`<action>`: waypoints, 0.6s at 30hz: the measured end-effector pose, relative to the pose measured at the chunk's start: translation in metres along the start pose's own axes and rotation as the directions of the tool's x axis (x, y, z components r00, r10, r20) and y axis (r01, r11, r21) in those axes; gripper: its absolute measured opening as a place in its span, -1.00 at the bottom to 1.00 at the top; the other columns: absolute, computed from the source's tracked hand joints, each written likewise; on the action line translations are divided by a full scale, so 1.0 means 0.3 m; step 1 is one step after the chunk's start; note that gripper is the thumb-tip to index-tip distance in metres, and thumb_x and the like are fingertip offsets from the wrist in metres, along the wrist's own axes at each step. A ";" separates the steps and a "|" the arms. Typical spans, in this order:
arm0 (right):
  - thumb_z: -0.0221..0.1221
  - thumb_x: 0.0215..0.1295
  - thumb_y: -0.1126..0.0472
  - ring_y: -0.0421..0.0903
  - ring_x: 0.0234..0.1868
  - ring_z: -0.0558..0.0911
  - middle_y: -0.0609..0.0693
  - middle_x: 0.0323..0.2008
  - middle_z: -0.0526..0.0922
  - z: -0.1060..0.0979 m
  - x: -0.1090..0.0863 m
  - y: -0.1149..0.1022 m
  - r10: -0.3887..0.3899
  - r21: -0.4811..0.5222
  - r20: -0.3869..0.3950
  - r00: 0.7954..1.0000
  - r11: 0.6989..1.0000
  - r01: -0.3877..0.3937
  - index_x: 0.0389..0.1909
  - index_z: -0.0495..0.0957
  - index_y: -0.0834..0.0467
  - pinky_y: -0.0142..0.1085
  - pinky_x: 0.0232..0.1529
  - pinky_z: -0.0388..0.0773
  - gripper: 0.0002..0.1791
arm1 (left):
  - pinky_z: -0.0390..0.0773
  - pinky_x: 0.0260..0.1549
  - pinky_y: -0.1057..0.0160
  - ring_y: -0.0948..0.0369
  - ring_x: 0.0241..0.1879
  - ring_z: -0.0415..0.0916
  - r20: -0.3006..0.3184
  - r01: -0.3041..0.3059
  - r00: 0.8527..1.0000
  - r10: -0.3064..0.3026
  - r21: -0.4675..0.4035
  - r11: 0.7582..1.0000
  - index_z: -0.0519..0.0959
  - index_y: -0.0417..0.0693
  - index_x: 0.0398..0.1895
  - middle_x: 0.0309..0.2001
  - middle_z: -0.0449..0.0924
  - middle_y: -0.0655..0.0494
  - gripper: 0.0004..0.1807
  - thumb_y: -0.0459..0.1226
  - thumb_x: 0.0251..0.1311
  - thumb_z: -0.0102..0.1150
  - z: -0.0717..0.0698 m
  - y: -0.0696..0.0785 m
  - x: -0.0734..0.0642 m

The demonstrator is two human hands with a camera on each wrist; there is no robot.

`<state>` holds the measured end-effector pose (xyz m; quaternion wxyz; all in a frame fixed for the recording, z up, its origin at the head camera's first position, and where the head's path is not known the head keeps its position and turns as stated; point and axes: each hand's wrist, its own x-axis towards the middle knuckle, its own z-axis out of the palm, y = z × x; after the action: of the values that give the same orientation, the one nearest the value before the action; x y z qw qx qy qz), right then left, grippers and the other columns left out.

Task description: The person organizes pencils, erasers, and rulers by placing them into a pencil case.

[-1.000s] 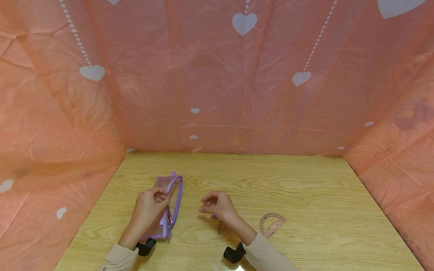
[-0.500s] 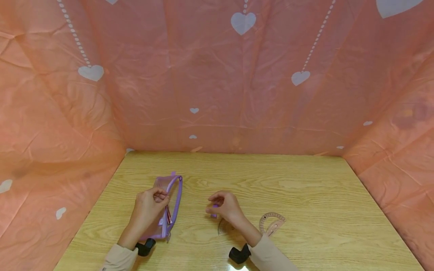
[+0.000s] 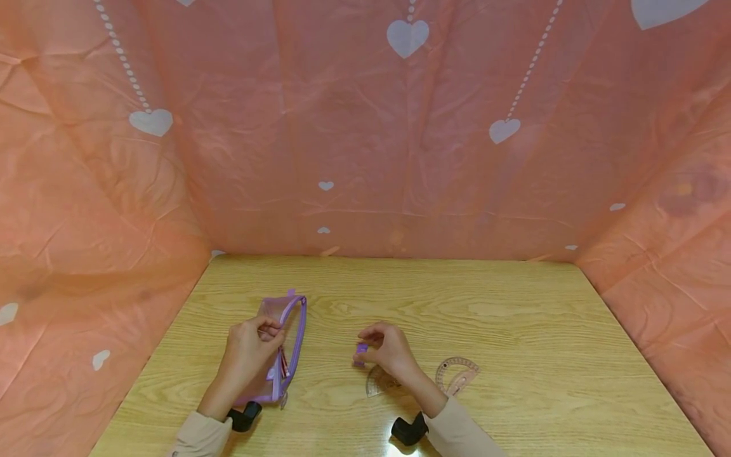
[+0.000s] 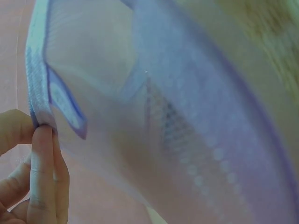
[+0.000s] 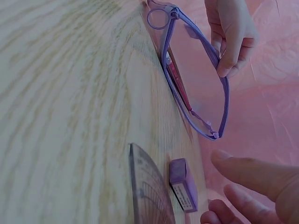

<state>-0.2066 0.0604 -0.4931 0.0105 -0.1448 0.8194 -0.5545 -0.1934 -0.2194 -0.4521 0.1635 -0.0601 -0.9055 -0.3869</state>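
My left hand pinches one zip edge of a see-through purple pencil case, holding its mouth apart. Through the opening a red pen-like stick shows inside. In the left wrist view the thumb and fingers grip the zip tape. My right hand hovers by a small purple eraser with a printed white label, which lies on the table. Its thumb and fingers are spread apart around the eraser without visible contact. A clear protractor lies just beside, partly under the right hand.
A second, pinkish protractor lies right of the right forearm on the wooden table. Orange-pink cloth with white hearts encloses the back and sides. Black wrist cameras sit below the wrists.
My right hand has moved to the right, away from the pencil case, to the eraser. The eraser and clear protractor show more now. The left hand keeps its hold.
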 end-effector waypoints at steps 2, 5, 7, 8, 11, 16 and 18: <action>0.52 -0.12 0.45 0.14 -0.20 0.68 0.20 -0.26 0.70 -0.002 0.000 0.005 0.005 -0.012 0.000 1.000 1.000 -0.005 -0.23 0.65 0.39 -0.14 -0.14 0.63 -0.63 | 0.55 -0.54 0.38 0.21 -0.50 0.61 -0.001 -0.002 1.000 0.002 0.001 1.000 0.68 -0.24 -0.41 -0.51 0.66 0.10 -0.93 -0.47 0.01 0.39 0.000 0.000 0.000; 0.54 -0.16 0.44 0.13 -0.19 0.68 0.18 -0.26 0.70 -0.004 -0.002 0.012 0.016 -0.017 0.005 1.000 1.000 -0.016 -0.23 0.65 0.39 -0.15 -0.14 0.63 -0.60 | 0.55 -0.55 0.38 0.21 -0.50 0.61 -0.001 -0.001 1.000 0.001 0.003 1.000 0.68 -0.23 -0.42 -0.51 0.66 0.10 -0.93 -0.47 0.01 0.39 0.000 -0.001 0.000; 0.55 -0.17 0.43 0.11 -0.19 0.67 0.17 -0.24 0.70 -0.006 -0.006 0.013 0.031 -0.016 0.013 0.999 0.999 -0.030 -0.22 0.66 0.39 -0.17 -0.13 0.63 -0.59 | 0.55 -0.55 0.38 0.21 -0.50 0.61 -0.003 0.003 1.000 -0.003 0.002 1.000 0.68 -0.23 -0.43 -0.51 0.66 0.10 -0.92 -0.47 0.01 0.40 0.001 -0.002 0.000; 0.56 -0.18 0.42 0.11 -0.19 0.67 0.17 -0.24 0.70 -0.007 -0.008 0.013 0.036 -0.018 0.017 0.999 0.999 -0.036 -0.22 0.66 0.39 -0.18 -0.13 0.63 -0.58 | 0.55 -0.54 0.38 0.21 -0.50 0.61 -0.004 0.004 1.000 -0.004 0.003 1.000 0.68 -0.22 -0.43 -0.51 0.66 0.11 -0.92 -0.47 0.01 0.40 0.001 -0.003 0.000; 0.56 -0.18 0.42 0.09 -0.18 0.67 0.15 -0.23 0.70 -0.008 -0.015 0.011 0.049 -0.035 0.030 0.998 0.998 -0.047 -0.22 0.67 0.38 -0.18 -0.13 0.63 -0.58 | 0.56 -0.54 0.38 0.22 -0.50 0.61 -0.004 0.001 1.000 -0.001 0.004 1.000 0.68 -0.22 -0.43 -0.51 0.66 0.11 -0.92 -0.47 0.01 0.40 0.001 -0.003 -0.002; 0.57 -0.19 0.41 0.10 -0.17 0.67 0.14 -0.22 0.69 -0.012 -0.017 0.009 0.049 -0.060 0.037 0.998 0.997 -0.047 -0.22 0.68 0.37 -0.16 -0.13 0.64 -0.58 | 0.56 -0.54 0.38 0.22 -0.50 0.61 -0.002 -0.009 1.000 0.009 0.007 1.000 0.67 -0.23 -0.43 -0.51 0.66 0.11 -0.92 -0.47 0.01 0.40 -0.001 -0.002 -0.004; 0.57 -0.20 0.41 0.11 -0.17 0.67 0.15 -0.21 0.69 -0.014 -0.017 0.010 0.049 -0.061 0.038 0.998 0.997 -0.047 -0.21 0.68 0.39 -0.16 -0.12 0.64 -0.56 | 0.57 -0.53 0.38 0.22 -0.50 0.61 -0.003 -0.009 1.000 0.009 0.008 1.000 0.68 -0.22 -0.43 -0.51 0.66 0.11 -0.92 -0.47 0.01 0.40 0.001 -0.002 -0.002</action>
<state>-0.2031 0.0664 -0.4949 0.0355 -0.1363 0.8387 -0.5261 -0.1932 -0.2195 -0.4530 0.1669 -0.0627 -0.9065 -0.3827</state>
